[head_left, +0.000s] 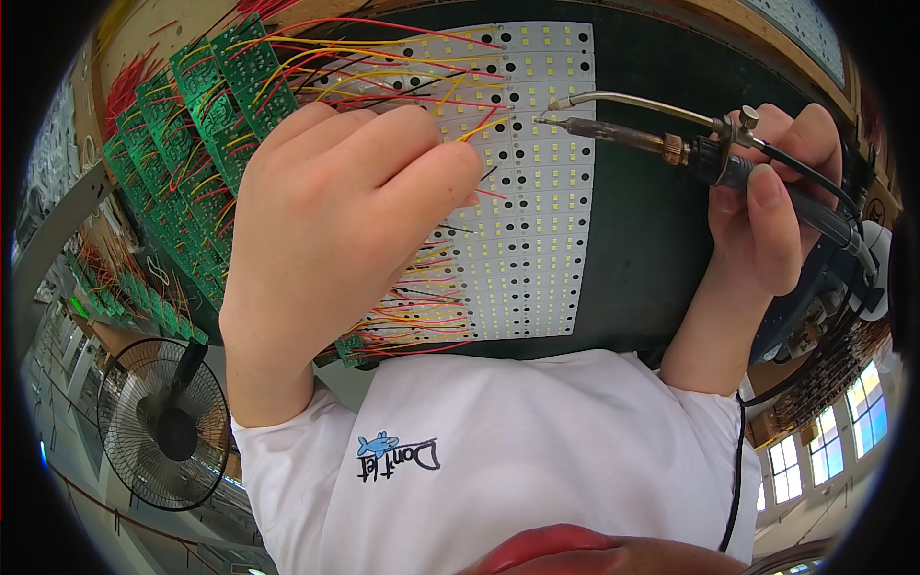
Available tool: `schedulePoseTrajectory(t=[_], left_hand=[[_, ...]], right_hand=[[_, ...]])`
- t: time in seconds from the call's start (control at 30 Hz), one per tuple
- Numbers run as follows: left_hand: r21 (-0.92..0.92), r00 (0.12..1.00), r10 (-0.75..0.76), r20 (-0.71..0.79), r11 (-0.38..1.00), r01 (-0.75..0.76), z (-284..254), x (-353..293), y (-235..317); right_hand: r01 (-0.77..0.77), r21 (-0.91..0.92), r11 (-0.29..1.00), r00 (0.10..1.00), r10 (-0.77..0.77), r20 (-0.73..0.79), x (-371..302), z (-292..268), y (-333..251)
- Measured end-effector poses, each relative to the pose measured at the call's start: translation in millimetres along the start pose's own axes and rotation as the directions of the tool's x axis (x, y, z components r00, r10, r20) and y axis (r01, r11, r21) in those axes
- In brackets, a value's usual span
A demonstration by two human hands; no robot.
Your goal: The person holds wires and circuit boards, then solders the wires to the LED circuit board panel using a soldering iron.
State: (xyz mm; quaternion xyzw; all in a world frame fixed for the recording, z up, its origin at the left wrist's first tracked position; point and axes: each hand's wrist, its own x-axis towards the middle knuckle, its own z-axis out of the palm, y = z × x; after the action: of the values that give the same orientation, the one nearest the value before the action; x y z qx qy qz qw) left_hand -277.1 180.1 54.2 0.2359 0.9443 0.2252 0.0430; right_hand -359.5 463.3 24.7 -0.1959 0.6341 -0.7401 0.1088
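My left hand (335, 201) is closed over the left part of a white LED panel (554, 206). A thin yellow wire (485, 128) comes out of its pinched fingertips, with a red one close beside it. My right hand (767, 206) grips a soldering iron (628, 136) whose tip points left, just above the panel's upper part. A curved metal solder feed tube (642, 102) is clamped to the iron and ends near the tip. Whether the tip touches the panel I cannot tell. Several red, yellow and black wires lie across the panel's left side, partly hidden by my left hand.
Green circuit boards (251, 72) stand in an overlapping row at the left, their wires running to the panel. More boards (144, 297) lie lower left, near a black fan (172, 431). The dark green work mat (647, 230) has a wooden edge (776, 48) at the far right.
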Motion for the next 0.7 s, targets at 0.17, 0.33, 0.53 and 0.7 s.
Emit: schedulePoseTrajectory(t=[0.17, 0.33, 0.53, 0.7], left_hand=[[-0.021, 0.99, -0.102, -0.1, 0.995, 0.101, 4, 3, 6], [-0.024, 0.983, -0.073, -0.17, 0.997, 0.07, 9, 2, 0], [-0.063, 0.967, -0.063, -0.245, 0.997, 0.049, 15, 2, -1], [-0.045, 0.966, -0.066, -0.25, 0.997, 0.056, 13, 2, 0]], right_hand=[[-0.008, 0.014, 1.0, 1.0, 0.008, -0.017, -1, 0, 1], [-0.084, -0.014, 0.996, 0.996, 0.084, 0.022, -1, -2, -5], [-0.006, -0.085, 0.996, 0.996, 0.014, 0.089, -2, -1, 2], [-0.016, -0.11, 0.994, 0.997, 0.024, 0.078, -2, 2, 0]])
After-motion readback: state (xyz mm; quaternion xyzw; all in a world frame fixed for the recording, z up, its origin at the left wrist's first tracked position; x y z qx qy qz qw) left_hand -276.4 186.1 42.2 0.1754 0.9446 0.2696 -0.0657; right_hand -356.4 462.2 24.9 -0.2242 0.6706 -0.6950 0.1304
